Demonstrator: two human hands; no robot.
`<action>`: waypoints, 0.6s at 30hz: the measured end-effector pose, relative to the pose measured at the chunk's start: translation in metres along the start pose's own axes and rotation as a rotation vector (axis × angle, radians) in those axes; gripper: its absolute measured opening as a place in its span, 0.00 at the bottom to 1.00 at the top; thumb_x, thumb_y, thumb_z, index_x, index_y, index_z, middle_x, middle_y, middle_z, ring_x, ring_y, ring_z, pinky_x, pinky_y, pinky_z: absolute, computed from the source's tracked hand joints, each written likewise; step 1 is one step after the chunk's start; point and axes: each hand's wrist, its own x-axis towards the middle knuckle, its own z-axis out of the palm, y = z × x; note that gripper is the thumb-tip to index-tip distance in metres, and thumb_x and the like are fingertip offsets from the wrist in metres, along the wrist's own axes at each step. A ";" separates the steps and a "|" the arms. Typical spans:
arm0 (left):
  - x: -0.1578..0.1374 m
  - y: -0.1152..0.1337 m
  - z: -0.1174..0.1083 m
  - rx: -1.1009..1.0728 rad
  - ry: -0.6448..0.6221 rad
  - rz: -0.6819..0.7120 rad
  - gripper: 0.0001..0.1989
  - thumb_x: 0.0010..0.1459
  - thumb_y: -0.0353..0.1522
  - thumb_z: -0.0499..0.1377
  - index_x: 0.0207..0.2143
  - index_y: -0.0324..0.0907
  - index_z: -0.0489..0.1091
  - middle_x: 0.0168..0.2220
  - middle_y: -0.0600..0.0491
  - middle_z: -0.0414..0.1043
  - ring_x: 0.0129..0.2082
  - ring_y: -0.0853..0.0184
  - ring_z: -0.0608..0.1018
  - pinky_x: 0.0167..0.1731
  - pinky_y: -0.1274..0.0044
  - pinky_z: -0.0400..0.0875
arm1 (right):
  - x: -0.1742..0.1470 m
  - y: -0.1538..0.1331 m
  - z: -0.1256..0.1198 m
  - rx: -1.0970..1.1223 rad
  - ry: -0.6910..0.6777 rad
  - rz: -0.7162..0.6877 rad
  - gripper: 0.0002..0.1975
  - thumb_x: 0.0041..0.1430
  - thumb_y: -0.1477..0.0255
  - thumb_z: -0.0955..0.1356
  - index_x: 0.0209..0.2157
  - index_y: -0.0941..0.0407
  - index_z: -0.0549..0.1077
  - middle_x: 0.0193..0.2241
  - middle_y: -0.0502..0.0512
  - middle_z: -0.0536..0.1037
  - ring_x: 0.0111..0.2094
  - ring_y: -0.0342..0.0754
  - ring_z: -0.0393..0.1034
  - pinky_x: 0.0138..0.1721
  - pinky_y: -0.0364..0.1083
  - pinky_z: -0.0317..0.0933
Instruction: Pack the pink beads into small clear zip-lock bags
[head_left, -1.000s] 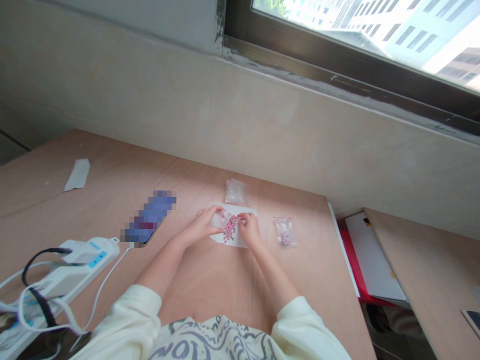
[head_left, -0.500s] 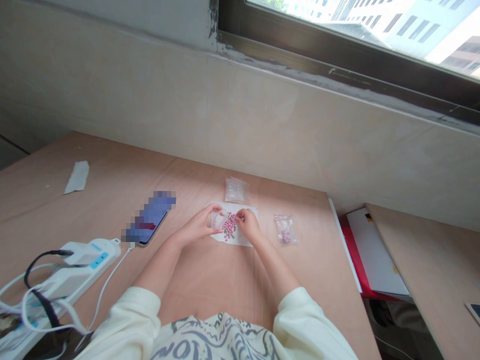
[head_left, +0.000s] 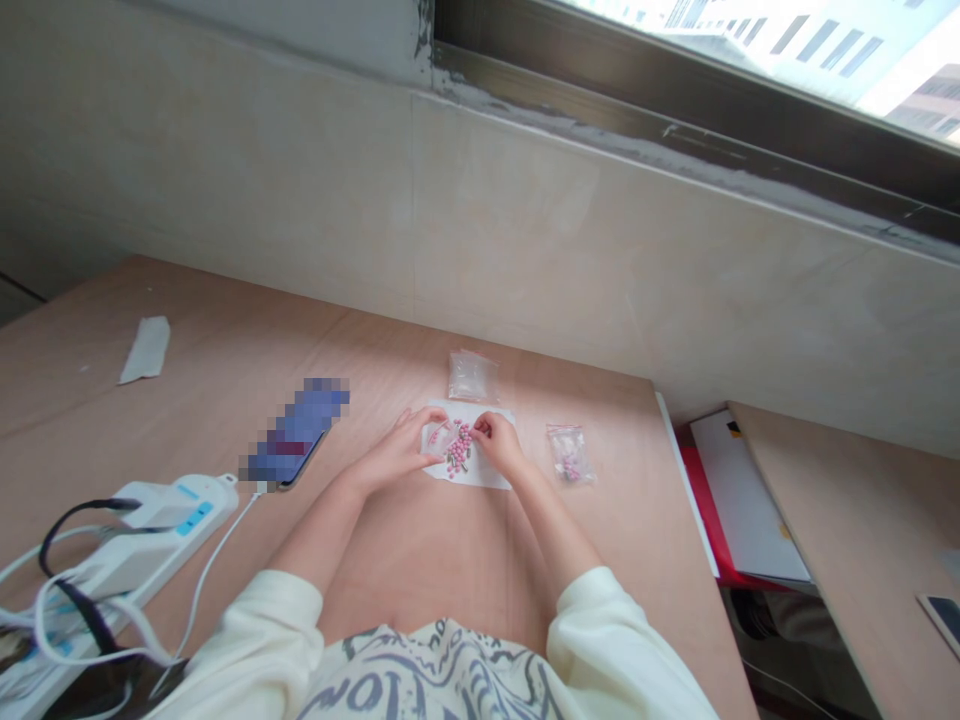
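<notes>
My left hand (head_left: 409, 443) holds a small clear plastic bag (head_left: 437, 437) between thumb and fingers, its mouth toward the beads; some pink shows in it. Pink beads (head_left: 459, 442) lie in a loose pile on a white sheet of paper (head_left: 487, 478), with a few dark, elongated pieces among them. My right hand (head_left: 495, 440) is at the right side of the pile, thumb and fingertips pinched together. Whatever is in that pinch is too small to make out.
Behind the paper lies a clear zip bag (head_left: 472, 377). Another bag with pink beads (head_left: 571, 458) rests to the right. At left are a phone (head_left: 296, 435), a power strip (head_left: 172, 530) with cables and a white paper scrap (head_left: 146, 349). A wall (head_left: 300, 190) borders the table's back.
The view has shifted slightly. My right hand has moved a little at the pile's edge, still pinched. My left hand keeps the bag in nearly the same place.
</notes>
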 end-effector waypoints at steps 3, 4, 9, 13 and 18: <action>0.001 0.004 0.000 0.022 0.004 -0.017 0.20 0.43 0.32 0.57 0.41 0.44 0.58 0.43 0.51 0.63 0.47 0.62 0.63 0.49 0.67 0.50 | 0.001 0.000 0.000 0.010 -0.006 0.002 0.03 0.42 0.78 0.63 0.19 0.57 0.63 0.18 0.48 0.65 0.23 0.42 0.58 0.27 0.41 0.52; 0.002 0.005 0.001 0.033 0.005 -0.025 0.20 0.43 0.32 0.57 0.41 0.44 0.57 0.43 0.51 0.63 0.47 0.62 0.62 0.49 0.67 0.50 | 0.001 0.000 -0.001 0.018 -0.010 0.005 0.04 0.41 0.78 0.63 0.19 0.57 0.63 0.18 0.48 0.65 0.23 0.41 0.58 0.27 0.41 0.52; 0.004 0.005 0.004 0.101 0.042 -0.038 0.22 0.43 0.33 0.57 0.42 0.43 0.57 0.44 0.50 0.62 0.47 0.61 0.62 0.48 0.68 0.52 | -0.006 -0.016 -0.013 0.176 0.051 0.066 0.02 0.43 0.76 0.63 0.20 0.58 0.64 0.20 0.49 0.67 0.23 0.41 0.60 0.27 0.41 0.54; 0.008 0.004 0.009 0.164 0.105 -0.046 0.22 0.42 0.34 0.58 0.42 0.42 0.58 0.43 0.49 0.63 0.46 0.60 0.62 0.46 0.69 0.54 | -0.021 -0.048 -0.025 0.285 0.109 -0.050 0.04 0.44 0.71 0.63 0.23 0.57 0.66 0.22 0.49 0.69 0.23 0.41 0.59 0.27 0.41 0.56; 0.011 0.004 0.013 0.216 0.114 -0.067 0.23 0.42 0.35 0.58 0.42 0.42 0.58 0.43 0.49 0.63 0.46 0.59 0.63 0.45 0.69 0.53 | -0.026 -0.061 -0.020 0.237 0.076 -0.131 0.04 0.45 0.72 0.63 0.26 0.56 0.68 0.25 0.50 0.69 0.25 0.41 0.60 0.28 0.41 0.56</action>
